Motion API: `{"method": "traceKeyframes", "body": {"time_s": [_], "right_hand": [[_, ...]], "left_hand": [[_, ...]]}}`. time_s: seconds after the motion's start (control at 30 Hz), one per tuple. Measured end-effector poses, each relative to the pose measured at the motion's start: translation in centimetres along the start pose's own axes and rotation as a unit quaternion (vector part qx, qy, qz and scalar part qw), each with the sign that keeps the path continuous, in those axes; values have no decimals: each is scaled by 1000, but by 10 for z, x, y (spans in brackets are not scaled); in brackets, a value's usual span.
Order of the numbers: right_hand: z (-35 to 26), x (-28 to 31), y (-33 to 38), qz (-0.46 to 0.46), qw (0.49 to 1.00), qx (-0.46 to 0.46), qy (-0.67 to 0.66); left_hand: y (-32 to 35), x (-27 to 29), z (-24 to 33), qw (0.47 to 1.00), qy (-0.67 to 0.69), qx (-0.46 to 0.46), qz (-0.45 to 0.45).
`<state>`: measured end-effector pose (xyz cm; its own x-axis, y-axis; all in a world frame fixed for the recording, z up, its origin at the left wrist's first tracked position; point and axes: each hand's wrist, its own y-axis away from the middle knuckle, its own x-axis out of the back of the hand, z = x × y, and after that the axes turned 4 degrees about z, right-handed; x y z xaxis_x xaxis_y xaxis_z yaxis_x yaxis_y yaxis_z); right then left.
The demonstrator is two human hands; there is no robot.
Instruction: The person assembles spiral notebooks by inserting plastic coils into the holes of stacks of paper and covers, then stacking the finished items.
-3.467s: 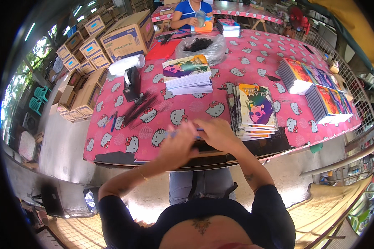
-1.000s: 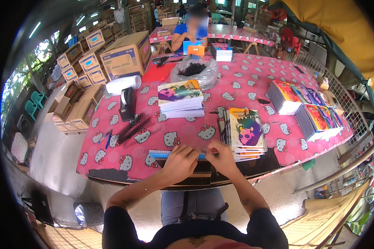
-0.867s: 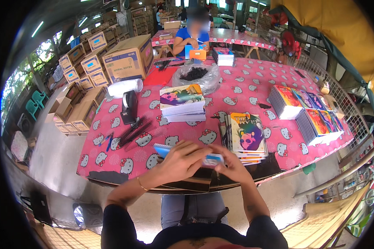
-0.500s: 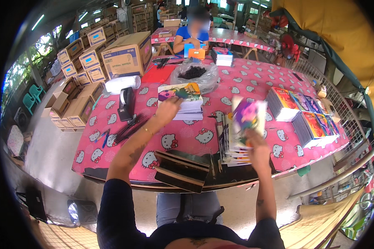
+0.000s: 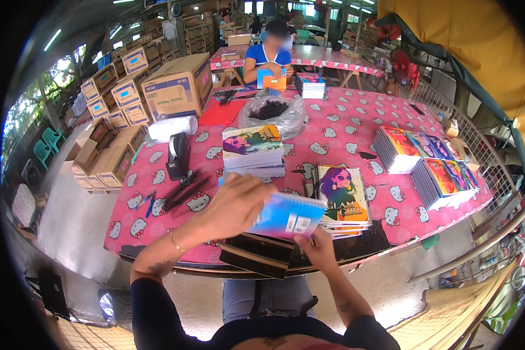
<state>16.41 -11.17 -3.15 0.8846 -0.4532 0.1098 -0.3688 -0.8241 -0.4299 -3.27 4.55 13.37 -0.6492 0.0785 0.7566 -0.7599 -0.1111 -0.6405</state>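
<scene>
Between my hands is a blue notebook point(image 5: 294, 214), its back cover with white label patches facing up, tilted above the table's near edge. My left hand point(image 5: 237, 205) curls over its left part, hiding some of it. My right hand point(image 5: 317, 247) pinches its lower right corner. Beyond my left hand lies a stack of notebooks point(image 5: 252, 143) with an illustrated cover on top. Right of the held notebook is another notebook stack point(image 5: 344, 189), loosely piled, with black coil along the top one's left edge. Below my left hand, a black wooden stand point(image 5: 256, 255) rests at the table edge.
Left on the pink table point(image 5: 216, 156) are a black tape dispenser point(image 5: 178, 156), loose black spiral coils point(image 5: 184, 195) and blue-handled pliers point(image 5: 150, 204). A plastic bag of black pieces point(image 5: 271, 111) lies farther back. Notebook piles point(image 5: 434, 169) stand right. Across sits another person point(image 5: 268, 58).
My right hand has brought a notebook left from the right stack, and its blue back now shows. My left hand has come back from the far stack onto it.
</scene>
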Motion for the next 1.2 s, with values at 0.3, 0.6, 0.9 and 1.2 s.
{"method": "traceKeyframes", "body": {"time_s": [0.3, 0.6, 0.9, 1.2], "right_hand": [[6, -19, 30, 71, 997, -35, -25], [6, -18, 35, 56, 993, -95, -34], [1, -53, 30, 11, 995, -62, -79], [43, -26, 9, 18, 995, -89, -50]], "left_hand": [[0, 4, 23, 999, -32, -32, -11], [0, -3, 27, 994, -58, -68, -55], [112, -56, 12, 978, -196, 48, 51], [166, -78, -42, 797, 305, 493, 169]]}}
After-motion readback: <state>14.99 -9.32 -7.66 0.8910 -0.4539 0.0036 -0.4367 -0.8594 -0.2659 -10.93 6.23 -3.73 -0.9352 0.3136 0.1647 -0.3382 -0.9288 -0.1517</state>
